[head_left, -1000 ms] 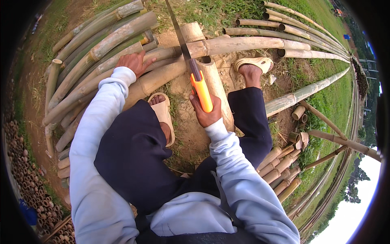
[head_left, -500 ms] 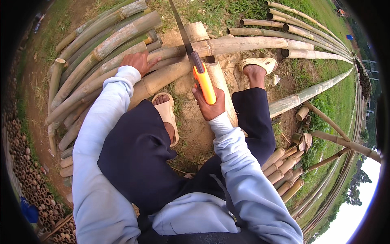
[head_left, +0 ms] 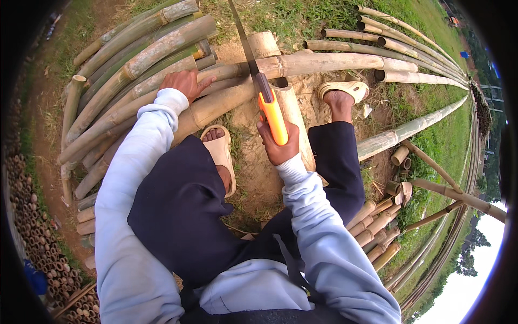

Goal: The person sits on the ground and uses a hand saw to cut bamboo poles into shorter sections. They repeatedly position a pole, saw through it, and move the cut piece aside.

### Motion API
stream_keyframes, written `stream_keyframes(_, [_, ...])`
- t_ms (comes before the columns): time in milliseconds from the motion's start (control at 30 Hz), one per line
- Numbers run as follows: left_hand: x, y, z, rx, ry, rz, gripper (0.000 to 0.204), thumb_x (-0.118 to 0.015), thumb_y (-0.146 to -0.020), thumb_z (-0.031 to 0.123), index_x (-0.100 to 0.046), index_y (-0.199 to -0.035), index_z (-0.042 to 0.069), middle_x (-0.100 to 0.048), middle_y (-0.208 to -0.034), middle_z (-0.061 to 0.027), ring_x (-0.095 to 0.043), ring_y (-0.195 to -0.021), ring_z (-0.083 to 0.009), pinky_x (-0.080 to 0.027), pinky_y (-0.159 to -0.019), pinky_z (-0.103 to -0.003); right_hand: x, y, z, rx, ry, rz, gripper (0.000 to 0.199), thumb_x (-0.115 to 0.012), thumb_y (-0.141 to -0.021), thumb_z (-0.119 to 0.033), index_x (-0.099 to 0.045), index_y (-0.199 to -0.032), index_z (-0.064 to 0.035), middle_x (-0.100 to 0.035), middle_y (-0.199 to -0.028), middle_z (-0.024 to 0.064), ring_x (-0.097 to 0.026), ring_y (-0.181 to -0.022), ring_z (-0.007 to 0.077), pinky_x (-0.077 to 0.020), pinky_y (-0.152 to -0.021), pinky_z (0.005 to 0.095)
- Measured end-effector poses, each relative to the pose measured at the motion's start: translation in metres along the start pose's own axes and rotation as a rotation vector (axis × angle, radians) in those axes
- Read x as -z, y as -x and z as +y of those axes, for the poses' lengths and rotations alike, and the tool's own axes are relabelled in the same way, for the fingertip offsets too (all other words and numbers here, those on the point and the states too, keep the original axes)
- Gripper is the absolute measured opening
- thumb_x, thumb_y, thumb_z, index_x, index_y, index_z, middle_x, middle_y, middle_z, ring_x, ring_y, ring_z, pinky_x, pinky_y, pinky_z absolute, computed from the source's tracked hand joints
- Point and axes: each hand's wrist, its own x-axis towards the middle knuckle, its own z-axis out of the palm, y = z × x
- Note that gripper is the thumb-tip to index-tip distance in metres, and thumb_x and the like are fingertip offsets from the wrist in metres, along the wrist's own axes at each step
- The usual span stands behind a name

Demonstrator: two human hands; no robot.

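Seen from above, a person in pale blue sleeves stands over bamboo outdoors. The right hand [head_left: 285, 150], at the centre of the frame, is closed around the orange handle of a saw [head_left: 274, 120]. Its long dark blade runs to the top edge, crossing a thick bamboo pole [head_left: 334, 62] that spans the upper middle; how deep it sits, if at all, cannot be told. The left hand [head_left: 186, 87], at upper left, lies over bamboo, thumb spread; its fingertips are hidden, so I cannot tell whether it grips or only presses.

Beneath the pole, near the blade, are 2 shorter bamboo pieces: a stub [head_left: 264, 44] above and a hollow tube [head_left: 295, 116] below. If these rolled, the round pole could turn and the blade could bind or skip. A skip leftward might bring the teeth towards the left hand, which is near but apart. The 2 feet, in beige sandals [head_left: 218, 156] with open toes, flank the tube; a falling pole or dropped saw could strike them, since the toes look poorly covered.
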Motion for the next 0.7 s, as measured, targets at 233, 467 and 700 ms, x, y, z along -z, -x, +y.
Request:
stream_keyframes(233, [-0.002,0.009,-0.011,-0.001,-0.049,0.004,0.087,-0.032,-0.099,0.079,-0.073,-0.102,0.002,-0.076,-0.09,-0.0203,-0.074,-0.089,-0.0388,-0.057,-0.085,-0.052,0.045,0.166,0.0,-0.165,0.041,-0.03,0.011,-0.075,-0.091,-0.006,-0.067,-0.09,0.0016,-0.058,-0.066,0.0071,-0.052,-0.055,0.0142,-0.0461,-0.057,0.032])
stream_keyframes(467, [0.003,0.006,-0.001,0.035,0.019,-0.05,0.08,-0.039,-0.099,0.075,-0.072,-0.106,0.002,-0.075,-0.097,-0.0233,-0.072,-0.093,-0.0426,-0.056,-0.087,-0.052,0.036,0.1,0.005,-0.102,0.016,-0.002,0.016,-0.073,-0.093,-0.007,-0.065,-0.083,0.002,-0.054,-0.06,0.0047,-0.047,-0.053,0.0111,-0.0419,-0.052,0.033])
stream_keyframes(700, [0.001,0.0,-0.008,0.013,-0.025,0.031,0.088,-0.034,-0.097,0.081,-0.074,-0.1,0.002,-0.076,-0.092,-0.0218,-0.073,-0.09,-0.0409,-0.057,-0.086,-0.051,-0.002,0.036,-0.01,0.01,-0.023,0.036,0.023,-0.076,-0.094,-0.014,-0.065,-0.083,0.0026,-0.054,-0.06,0.0058,-0.049,-0.055,0.0114,-0.044,-0.054,0.0328])
